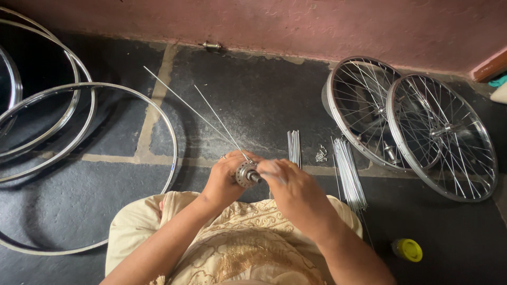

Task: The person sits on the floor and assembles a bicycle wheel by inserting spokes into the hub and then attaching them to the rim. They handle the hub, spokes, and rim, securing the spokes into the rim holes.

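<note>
Dark stone floor [253,100], pink wall [317,26] along the top edge. At left, bare metal rims [132,97] lying overlapped on the floor, nothing laced inside them. At right, two spoked wheels [441,134] leaning together near the wall. Between these, close to the knees, a bundle of loose spokes [348,169] fanned on the floor, a smaller bundle [293,148] just left of it, and a little heap of small metal bits [320,154] in between. Low at right, a small bottle with a yellow cap [407,249], shut, contents not visible. In the middle, above the lap, a metal hub [245,173]: left hand [227,177] wrapped around it, fingers grasping its body; right hand [288,182] at its axle end, fingers pinched on a thin spoke. Two long spokes [200,113] rising from the hub, slanting up and left.
</note>
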